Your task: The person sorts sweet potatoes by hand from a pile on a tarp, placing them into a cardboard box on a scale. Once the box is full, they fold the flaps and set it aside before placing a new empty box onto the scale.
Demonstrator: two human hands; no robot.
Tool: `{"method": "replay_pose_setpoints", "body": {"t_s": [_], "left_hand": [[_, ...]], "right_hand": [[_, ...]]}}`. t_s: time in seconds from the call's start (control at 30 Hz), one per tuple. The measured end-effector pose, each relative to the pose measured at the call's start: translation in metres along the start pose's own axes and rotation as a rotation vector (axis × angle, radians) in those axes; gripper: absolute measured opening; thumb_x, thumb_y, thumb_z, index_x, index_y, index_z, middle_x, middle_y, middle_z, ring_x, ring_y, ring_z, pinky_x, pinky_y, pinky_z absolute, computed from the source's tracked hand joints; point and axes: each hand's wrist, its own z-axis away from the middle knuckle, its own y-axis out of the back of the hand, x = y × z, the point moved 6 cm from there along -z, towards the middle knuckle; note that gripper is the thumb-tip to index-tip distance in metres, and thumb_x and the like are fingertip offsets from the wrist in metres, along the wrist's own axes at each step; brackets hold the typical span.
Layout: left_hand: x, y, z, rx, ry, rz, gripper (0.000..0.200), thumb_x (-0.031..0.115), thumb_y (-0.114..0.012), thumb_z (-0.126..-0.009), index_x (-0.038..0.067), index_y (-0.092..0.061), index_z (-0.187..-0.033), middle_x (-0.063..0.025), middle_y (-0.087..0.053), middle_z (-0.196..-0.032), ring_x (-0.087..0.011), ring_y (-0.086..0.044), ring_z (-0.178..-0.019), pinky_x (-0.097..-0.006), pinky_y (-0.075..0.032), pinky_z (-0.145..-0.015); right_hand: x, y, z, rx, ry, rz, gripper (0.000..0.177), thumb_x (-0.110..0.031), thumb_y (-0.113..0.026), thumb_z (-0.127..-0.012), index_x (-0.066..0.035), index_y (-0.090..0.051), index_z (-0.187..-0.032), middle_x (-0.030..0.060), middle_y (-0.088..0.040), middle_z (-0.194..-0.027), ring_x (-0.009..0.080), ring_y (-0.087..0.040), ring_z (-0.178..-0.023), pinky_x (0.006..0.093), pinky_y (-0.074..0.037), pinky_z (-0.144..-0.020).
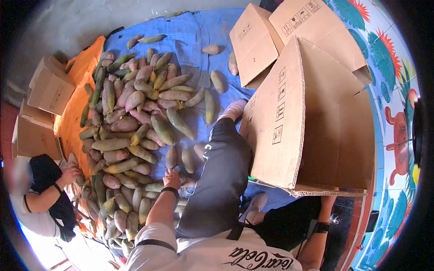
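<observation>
My left hand (pixel 172 179) reaches into the edge of a big heap of long gourds (pixel 135 101), green and pinkish-brown. Its fingers close on the lower end of a small brownish-green gourd (pixel 171 158). Another gourd (pixel 187 160) lies just to the right of it. On my other side, my right hand (pixel 326 208) is up against the lower edge of a large open cardboard box (pixel 275 117). The box hides its fingers, so their grip does not show.
A blue tarp (pixel 199 40) and an orange sheet (pixel 92 58) lie under the heap. More cardboard boxes (pixel 255 40) stand at the back right, others (pixel 50 86) at the left. A co-worker (pixel 43 198) reaches toward the heap's left edge. A tiled wall (pixel 398 117) bounds the right.
</observation>
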Motion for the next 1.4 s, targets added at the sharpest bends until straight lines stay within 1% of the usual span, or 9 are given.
{"method": "replay_pose_setpoints", "body": {"t_s": [0.23,0.37,0.47,0.73,0.8,0.93,1.07,1.2,1.4], "left_hand": [[0.0,-0.007,0.014,-0.193,-0.068,-0.139,0.067,0.028,-0.064,-0.069,0.006,-0.029,-0.122,-0.0159,-0.046,-0.112,-0.0308,-0.051,-0.103,-0.0369,-0.047,-0.08],[0.008,0.002,0.035,-0.113,-0.061,-0.196,0.037,0.034,-0.054,-0.077,0.013,-0.053,-0.108,-0.0129,-0.047,-0.112,-0.0271,-0.053,-0.1,-0.0358,-0.046,-0.079],[0.008,-0.005,0.035,-0.099,-0.025,-0.086,0.054,0.045,-0.062,-0.065,0.01,-0.054,-0.105,-0.013,-0.048,-0.112,-0.0274,-0.047,-0.106,-0.0365,-0.044,-0.079],[0.03,0.085,0.104,-0.316,-0.298,-0.124,0.051,0.047,-0.052,-0.074,0.01,-0.053,-0.109,-0.0123,-0.055,-0.108,-0.025,-0.056,-0.098,-0.0372,-0.044,-0.081],[0.014,0.11,0.108,-0.148,0.06,0.089,0.057,0.05,-0.057,-0.07,0.007,-0.052,-0.108,-0.0125,-0.057,-0.105,-0.0238,-0.056,-0.098,-0.0354,-0.046,-0.079],[-0.02,0.119,0.094,0.066,0.018,0.151,0.074,0.054,-0.068,-0.056,0.002,-0.051,-0.105,-0.0168,-0.058,-0.102,-0.0273,-0.056,-0.097,-0.0349,-0.046,-0.08],[-0.031,0.176,0.114,0.401,0.038,0.629,0.07,0.044,-0.074,-0.054,-0.003,-0.051,-0.101,-0.0206,-0.057,-0.098,-0.0337,-0.055,-0.091,-0.0377,-0.045,-0.078],[-0.022,0.236,0.133,0.739,-0.206,1.193,0.059,0.034,-0.071,-0.065,-0.007,-0.051,-0.103,-0.0185,-0.059,-0.092,-0.0241,-0.057,-0.083,-0.0323,-0.044,-0.076],[0.064,0.35,0.231,0.766,-0.561,1.366,0.067,0.028,-0.07,-0.069,-0.009,-0.04,-0.116,-0.0146,-0.052,-0.106,-0.0183,-0.049,-0.098,-0.0292,-0.036,-0.088]], "right_hand": [[0.04,-0.002,-0.003,0.123,0.106,-0.239,0.024,-0.017,-0.049,-0.078,0.001,-0.054,-0.094,0.0209,-0.057,-0.089,0.0328,-0.053,-0.083,0.0409,-0.042,-0.071],[-0.006,0.002,0.005,-0.071,-0.039,0.143,0.025,-0.015,-0.048,-0.079,0.001,-0.054,-0.096,0.022,-0.056,-0.091,0.0368,-0.052,-0.085,0.0405,-0.041,-0.072],[-0.028,0.003,0.003,-0.029,0.019,0.242,0.024,-0.013,-0.048,-0.079,0.002,-0.055,-0.097,0.0222,-0.057,-0.093,0.0367,-0.053,-0.089,0.0395,-0.041,-0.075],[-0.036,0.0,0.0,0.196,0.255,0.137,0.019,-0.013,-0.052,-0.075,0.003,-0.057,-0.086,0.0205,-0.059,-0.086,0.0377,-0.054,-0.083,0.0408,-0.042,-0.07],[-0.041,0.001,-0.002,0.215,0.271,0.044,0.02,-0.013,-0.05,-0.077,0.003,-0.057,-0.088,0.0213,-0.059,-0.09,0.0385,-0.054,-0.088,0.0402,-0.042,-0.074],[-0.029,-0.002,-0.003,0.09,0.121,0.125,0.023,-0.013,-0.048,-0.078,0.002,-0.057,-0.092,0.0222,-0.057,-0.097,0.0392,-0.05,-0.095,0.0393,-0.041,-0.08],[-0.042,0.002,-0.001,0.189,0.219,0.11,0.024,-0.016,-0.049,-0.077,0.001,-0.058,-0.091,0.0208,-0.058,-0.093,0.038,-0.052,-0.092,0.04,-0.041,-0.076],[-0.053,0.007,0.001,0.181,0.125,0.004,0.022,-0.013,-0.049,-0.075,-0.001,-0.059,-0.091,0.0214,-0.058,-0.093,0.0384,-0.053,-0.09,0.0409,-0.042,-0.075],[-0.048,0.001,-0.001,0.169,0.177,0.128,0.025,-0.019,-0.045,-0.078,-0.003,-0.059,-0.091,0.0222,-0.059,-0.087,0.0407,-0.054,-0.083,0.0466,-0.043,-0.071]]}}
